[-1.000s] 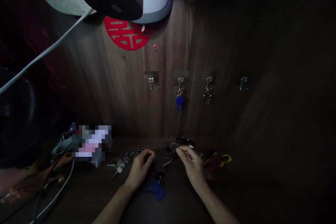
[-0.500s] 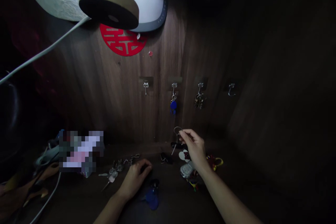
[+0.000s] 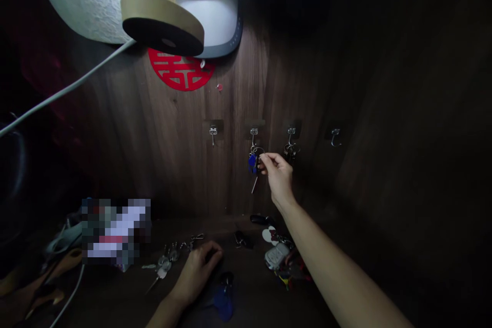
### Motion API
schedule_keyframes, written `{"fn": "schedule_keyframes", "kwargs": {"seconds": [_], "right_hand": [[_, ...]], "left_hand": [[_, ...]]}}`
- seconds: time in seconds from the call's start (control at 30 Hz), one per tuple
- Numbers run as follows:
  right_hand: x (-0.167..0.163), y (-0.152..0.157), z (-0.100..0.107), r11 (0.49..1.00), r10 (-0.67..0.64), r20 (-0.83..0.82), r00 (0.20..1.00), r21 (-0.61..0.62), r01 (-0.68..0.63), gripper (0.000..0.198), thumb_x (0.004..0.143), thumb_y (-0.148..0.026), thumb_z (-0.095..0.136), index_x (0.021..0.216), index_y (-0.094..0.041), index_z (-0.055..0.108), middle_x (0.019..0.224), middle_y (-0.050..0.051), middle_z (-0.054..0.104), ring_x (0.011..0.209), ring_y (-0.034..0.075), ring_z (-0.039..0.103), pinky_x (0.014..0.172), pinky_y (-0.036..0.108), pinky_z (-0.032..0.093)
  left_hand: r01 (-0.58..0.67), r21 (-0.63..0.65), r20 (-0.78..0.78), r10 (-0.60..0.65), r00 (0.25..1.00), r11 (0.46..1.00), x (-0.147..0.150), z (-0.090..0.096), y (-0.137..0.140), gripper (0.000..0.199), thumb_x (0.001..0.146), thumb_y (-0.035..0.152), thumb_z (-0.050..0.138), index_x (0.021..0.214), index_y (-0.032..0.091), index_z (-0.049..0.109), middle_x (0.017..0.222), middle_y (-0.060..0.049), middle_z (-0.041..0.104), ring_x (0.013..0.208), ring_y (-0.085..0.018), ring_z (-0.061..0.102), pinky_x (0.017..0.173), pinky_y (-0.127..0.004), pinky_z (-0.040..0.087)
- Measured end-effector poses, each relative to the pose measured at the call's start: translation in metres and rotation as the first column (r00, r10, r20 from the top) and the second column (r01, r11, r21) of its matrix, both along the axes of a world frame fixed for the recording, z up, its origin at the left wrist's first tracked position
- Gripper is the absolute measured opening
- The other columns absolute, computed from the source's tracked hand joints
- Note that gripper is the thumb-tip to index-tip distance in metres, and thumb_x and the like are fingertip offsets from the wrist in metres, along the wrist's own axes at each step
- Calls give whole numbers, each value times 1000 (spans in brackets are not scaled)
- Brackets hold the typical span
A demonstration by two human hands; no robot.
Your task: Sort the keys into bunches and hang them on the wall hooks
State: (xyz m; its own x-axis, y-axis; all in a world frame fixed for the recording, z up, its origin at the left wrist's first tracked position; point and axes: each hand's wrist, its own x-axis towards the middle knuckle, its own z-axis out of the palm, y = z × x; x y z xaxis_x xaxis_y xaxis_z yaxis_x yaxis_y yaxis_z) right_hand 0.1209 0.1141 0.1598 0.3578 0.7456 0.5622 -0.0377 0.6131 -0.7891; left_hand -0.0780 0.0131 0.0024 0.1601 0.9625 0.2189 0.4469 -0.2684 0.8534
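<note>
Right hand [image 3: 280, 174], pinching a ringed key [image 3: 254, 184], has risen near the second hook [image 3: 254, 132], within reach; left hand [image 3: 198, 269] below, grip unclear.

Key ring [image 3: 260, 148]: thin wire loop, pinched in the fingertips of the right hand [image 3: 279, 177] and projecting above them. Slim metal key [image 3: 254, 185]: hangs at a slant below and left of those fingertips. Hook [image 3: 254, 136]: metal, above and left of the same hand, bearing keys with a blue tag [image 3: 252, 159] just left of the fingertips. Contact between ring and hook: indeterminable.
</note>
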Motion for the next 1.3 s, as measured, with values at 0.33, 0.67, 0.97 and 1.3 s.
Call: {"fn": "schedule_keyframes", "kwargs": {"seconds": [0.33,0.67,0.97,1.3], "right_hand": [[-9,23,7,998,-15,-50,999,-68,11,25,63,-40,64,71,-16,60,61,-3,60,53,9,54,45,19,38],[-5,18,-16,993,3,-40,999,-119,-7,23,64,-39,64,72,-17,61,65,0,65,56,10,57,47,19,39],[1,-3,-54,981,38,-7,999,-192,-38,25,67,-42,63,74,-17,62,70,3,68,58,12,57,49,20,41],[2,-45,-124,943,174,135,976,-309,-126,34,71,-52,61,76,-19,63,72,6,70,66,18,63,54,24,44]], "left_hand": [[7,13,-34,-7,999,1000,-1,-4,1,26,84,39,48,78,20,64,81,-1,68,78,-19,61,75,-25,43],[14,46,-93,-9,996,999,-1,-4,2,26,86,37,44,79,20,63,80,-1,68,78,-17,61,72,-23,43],[10,33,-120,-6,993,999,-2,-3,1,26,86,37,44,80,21,63,82,-1,68,78,-17,62,73,-23,44],[9,48,-115,-3,993,999,-1,0,-2,24,85,35,45,79,21,63,83,-1,69,79,-17,62,76,-24,44]]}}
